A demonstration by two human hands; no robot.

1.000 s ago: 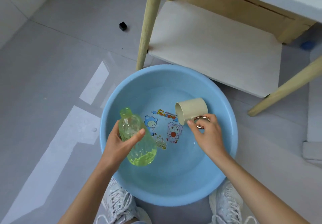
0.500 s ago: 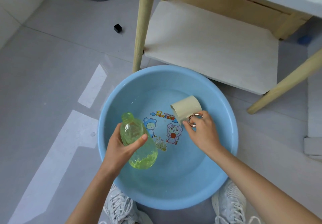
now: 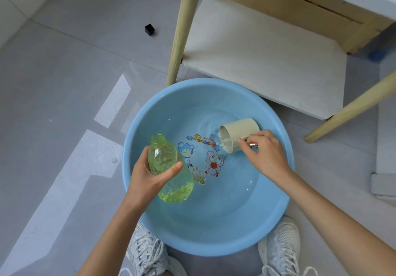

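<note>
Floor [image 3: 53,104]: grey tile, fills the 7–11 o'clock side of view; pale light patches on it.
Shelf [image 3: 267,57]: white board at 1 o'clock, low betw. pale wood legs; one leg [image 3: 182,29] stands at 12, just past basin rim.
Basin [image 3: 214,239]: blue, round, plastic, centre-low in view on floor; shallow water inside, cartoon print [image 3: 199,155] on bottom.
L hand [image 3: 147,179]: comes in from 7 o'clock, wrapped round the bottle's mid-body, thumb across the front, fingers behind.
R hand [image 3: 265,153]: comes in from 4 o'clock, thumb + fingers pinch the cup's handle; can't tell how far fingers pass thru the ring.
Shoes: white sneakers, L [image 3: 147,254] and R [image 3: 280,248], at 6 o'clock, toes tucked under basin's near edge.
Bottle [image 3: 165,157]: clear green plastic, no cap, over basin's 9 o'clock part; tilted, neck to 11, base to 5, yellow-green liquid pooled at base. Can't tell if base touches water.
Cup [image 3: 240,130]: beige, at basin's 2 o'clock, lying on its side, mouth facing 8; lower lip in the water, ripples round it.
Handle [image 3: 249,143]: metal ring, mostly hidden by R fingers.
Cube [image 3: 149,29]: small, black, on floor at 11 o'clock, well apart from basin.
</note>
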